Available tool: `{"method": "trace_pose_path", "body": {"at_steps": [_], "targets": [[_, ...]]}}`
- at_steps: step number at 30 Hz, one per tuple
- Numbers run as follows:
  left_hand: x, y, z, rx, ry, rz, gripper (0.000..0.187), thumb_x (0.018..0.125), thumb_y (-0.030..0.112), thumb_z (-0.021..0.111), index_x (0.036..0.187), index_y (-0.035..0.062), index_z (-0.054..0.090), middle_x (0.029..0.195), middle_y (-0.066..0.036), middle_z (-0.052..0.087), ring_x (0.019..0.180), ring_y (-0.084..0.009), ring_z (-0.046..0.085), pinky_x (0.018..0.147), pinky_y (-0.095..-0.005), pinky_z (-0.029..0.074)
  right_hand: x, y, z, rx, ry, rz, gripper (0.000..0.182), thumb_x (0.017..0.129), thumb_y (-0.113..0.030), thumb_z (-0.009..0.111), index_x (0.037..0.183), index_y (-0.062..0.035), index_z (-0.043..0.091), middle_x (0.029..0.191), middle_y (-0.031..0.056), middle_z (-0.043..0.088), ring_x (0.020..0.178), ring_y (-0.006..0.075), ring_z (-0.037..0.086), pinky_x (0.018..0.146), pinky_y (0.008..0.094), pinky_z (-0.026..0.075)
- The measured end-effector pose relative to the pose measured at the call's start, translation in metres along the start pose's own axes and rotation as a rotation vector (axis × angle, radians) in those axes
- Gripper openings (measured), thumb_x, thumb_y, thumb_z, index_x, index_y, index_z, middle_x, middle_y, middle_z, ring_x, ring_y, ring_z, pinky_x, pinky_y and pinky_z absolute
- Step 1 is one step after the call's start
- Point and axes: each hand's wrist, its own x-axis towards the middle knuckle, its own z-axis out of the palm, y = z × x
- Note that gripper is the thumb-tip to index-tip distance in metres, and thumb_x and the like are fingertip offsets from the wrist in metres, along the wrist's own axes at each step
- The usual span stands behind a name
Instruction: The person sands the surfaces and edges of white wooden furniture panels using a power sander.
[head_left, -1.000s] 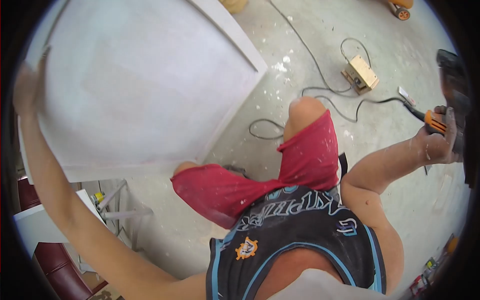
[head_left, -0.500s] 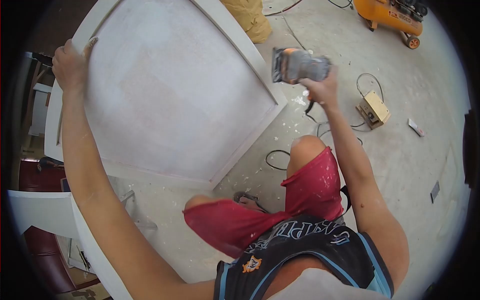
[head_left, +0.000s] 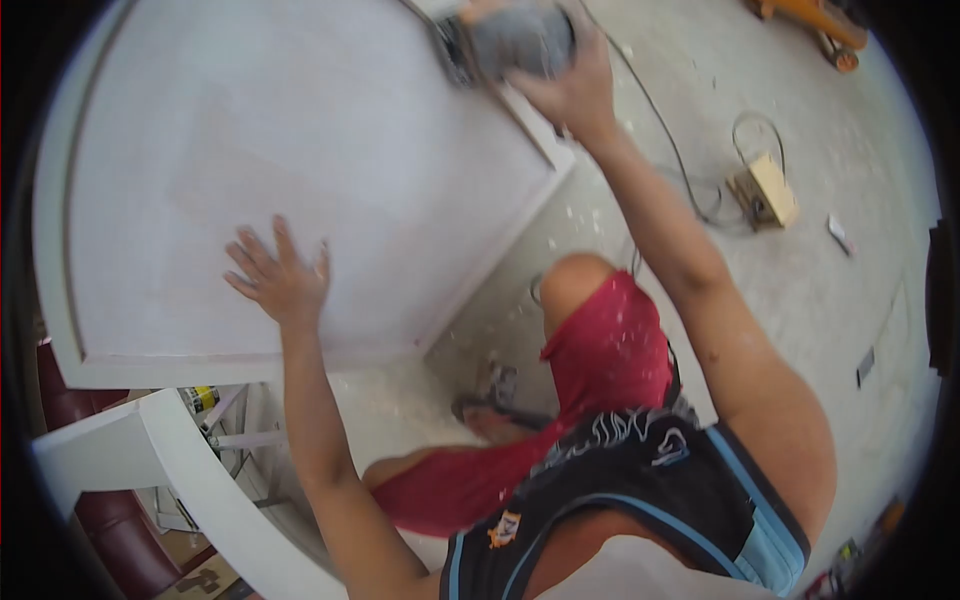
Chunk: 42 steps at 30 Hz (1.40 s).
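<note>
A large white framed panel fills the upper left, with a raised border and a dusty, patchy inner surface. My left hand is spread over its lower part, fingers apart and seemingly flat against it; nothing is in it. At the panel's right border, my right hand grips the grey body of an electric sander. The tool is blurred and partly cut off by the top of the view. Its pad side faces left over the border; whether it touches is hard to tell.
A wooden box with a cable sits on the concrete floor at right, near a white tube. Part of an orange air compressor shows top right. Lower left stands a curved white piece. My bent knees are close below the panel.
My left hand has left the panel's far-left edge and come to its lower inner surface. The sander, in my right hand, has moved up and left from beside the panel to its right border.
</note>
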Motion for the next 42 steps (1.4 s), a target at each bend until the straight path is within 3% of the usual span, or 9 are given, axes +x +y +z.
{"method": "trace_pose_path", "body": {"at_steps": [2, 9, 13, 20, 30, 33, 35, 37, 42], "targets": [[0.002, 0.0, -0.003, -0.006, 0.007, -0.004, 0.078, 0.081, 0.063, 0.06, 0.147, 0.0276, 0.04, 0.159, -0.02, 0.013, 0.146, -0.0445, 0.01, 0.108, -0.0701, 0.009, 0.036, -0.021, -0.003, 0.117, 0.075, -0.032, 0.087, 0.058, -0.014, 0.082, 0.132, -0.002, 0.039, 0.109, 0.0241, 0.057, 0.099, 0.0388, 0.06, 0.087, 0.0438, 0.049], [0.007, 0.0, 0.002, 0.059, -0.003, 0.009, 0.079, 0.081, 0.068, 0.056, 0.148, 0.0281, 0.039, 0.16, -0.019, 0.011, 0.146, -0.0433, 0.006, 0.109, -0.0677, 0.007, -0.074, 0.06, -0.002, 0.429, 0.026, 0.384, 0.087, 0.057, -0.02, 0.085, 0.131, -0.0003, 0.042, 0.108, 0.0196, 0.063, 0.096, 0.031, 0.064, 0.087, 0.0379, 0.051], [0.014, 0.001, -0.005, 0.049, 0.025, 0.025, 0.079, 0.081, 0.068, 0.055, 0.147, 0.0276, 0.04, 0.158, -0.021, 0.016, 0.146, -0.0438, 0.007, 0.108, -0.0688, 0.008, -0.153, 0.093, -0.014, -0.041, -0.123, 0.459, 0.094, 0.06, -0.031, 0.088, 0.133, -0.0027, 0.036, 0.114, 0.0178, 0.056, 0.103, 0.0309, 0.059, 0.09, 0.0371, 0.048], [0.012, 0.005, -0.003, 0.051, 0.044, 0.018, 0.076, 0.083, 0.064, 0.056, 0.147, 0.0265, 0.041, 0.157, -0.022, 0.016, 0.145, -0.0458, 0.01, 0.107, -0.0703, 0.01, -0.229, 0.099, -0.013, 0.02, -0.101, 0.96, 0.1, 0.06, -0.029, 0.088, 0.136, 0.0008, 0.031, 0.117, 0.0206, 0.057, 0.106, 0.0307, 0.06, 0.093, 0.0368, 0.048], [-0.01, -0.006, 0.002, -0.008, 0.009, 0.036, 0.072, 0.08, 0.056, 0.065, 0.144, 0.0286, 0.045, 0.157, -0.023, 0.018, 0.144, -0.0466, 0.017, 0.11, -0.0674, 0.009, -0.063, 0.032, -0.002, 0.352, -0.053, 0.656, 0.092, 0.065, -0.014, 0.083, 0.139, 0.002, 0.031, 0.115, 0.0167, 0.056, 0.103, 0.0236, 0.06, 0.089, 0.0337, 0.05], [-0.043, -0.037, -0.011, 0.148, -0.025, 0.179, 0.075, 0.076, 0.055, 0.07, 0.142, 0.0283, 0.048, 0.156, -0.025, 0.017, 0.144, -0.0483, 0.014, 0.111, -0.067, 0.008, -0.005, 0.022, 0.004, 0.208, -0.026, 0.297, 0.092, 0.064, -0.014, 0.083, 0.139, 0.0037, 0.034, 0.116, 0.0166, 0.055, 0.102, 0.0237, 0.06, 0.09, 0.0337, 0.05], [-0.074, -0.057, -0.018, 0.065, -0.129, -0.248, 0.079, 0.076, 0.055, 0.072, 0.144, 0.0261, 0.044, 0.156, -0.028, 0.015, 0.143, -0.0492, 0.012, 0.111, -0.0663, 0.01, 0.038, -0.003, 0.003, 0.224, -0.014, 0.254, 0.093, 0.062, -0.018, 0.083, 0.14, 0.0009, 0.036, 0.116, 0.0191, 0.054, 0.107, 0.0295, 0.057, 0.093, 0.0377, 0.048], [-0.069, -0.069, -0.02, 0.077, 0.046, -0.323, 0.083, 0.077, 0.054, 0.073, 0.145, 0.0207, 0.041, 0.155, -0.028, 0.016, 0.142, -0.0507, 0.011, 0.11, -0.0678, 0.011, 0.078, -0.01, 0.016, 0.263, 0.034, 0.182, 0.095, 0.058, -0.025, 0.082, 0.14, -0.0034, 0.039, 0.115, 0.0226, 0.054, 0.109, 0.0362, 0.054, 0.094, 0.0415, 0.046], [-0.01, -0.121, -0.065, 0.009, 0.512, -0.852, 0.084, 0.085, 0.047, 0.07, 0.145, 0.0016, 0.034, 0.15, -0.028, 0.026, 0.138, -0.0481, 0.026, 0.108, -0.0609, 0.026, 0.185, -0.07, 0.012, 0.22, -0.007, 0.108, 0.093, 0.06, -0.024, 0.083, 0.138, 0.0025, 0.04, 0.11, 0.0172, 0.062, 0.099, 0.0248, 0.063, 0.089, 0.0332, 0.051]]}}
